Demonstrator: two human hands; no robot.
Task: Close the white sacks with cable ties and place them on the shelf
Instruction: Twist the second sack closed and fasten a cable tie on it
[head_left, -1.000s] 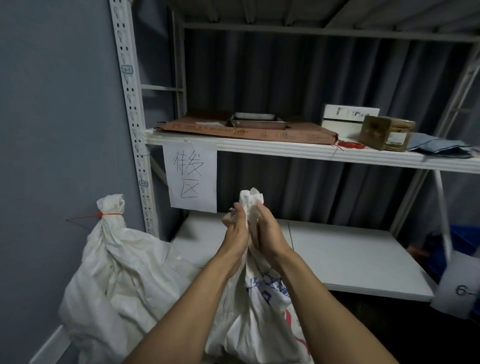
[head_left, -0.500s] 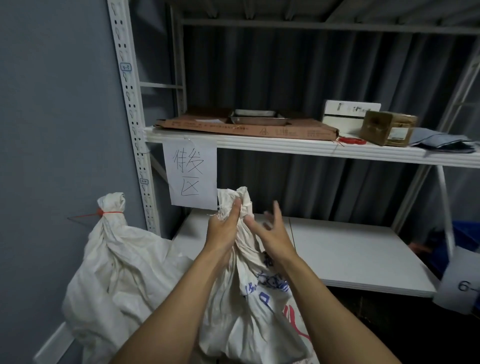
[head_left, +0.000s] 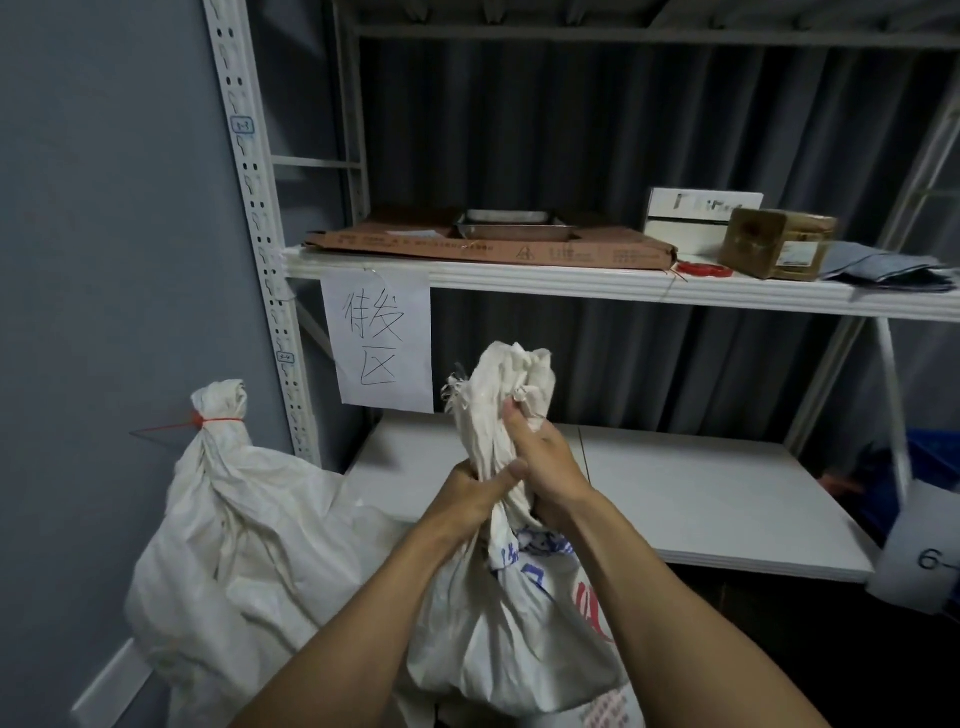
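Since the view half a second earlier, the right hand (head_left: 545, 460), then spread and clear of the cloth, has closed round the gathered neck (head_left: 501, 395) of the printed white sack (head_left: 519, 623). It sits just above the left hand (head_left: 470, 493), which also wraps the neck; the two hands touch. No tie is visible in either. The sack's base is out of view.

The step in hand appears to be gathering the mouth. It is best done by twisting the cloth tight and leaving a tuft above the grip. One hand should stay clamped while the other fetches a tie.

To the left stands a tied sack (head_left: 234, 519), its red cable tie (head_left: 218, 420) cinched below the tuft, a fair model. Beyond lies the lower shelf (head_left: 701, 493). Loose red ties (head_left: 704, 269) rest on the upper shelf (head_left: 519, 278).
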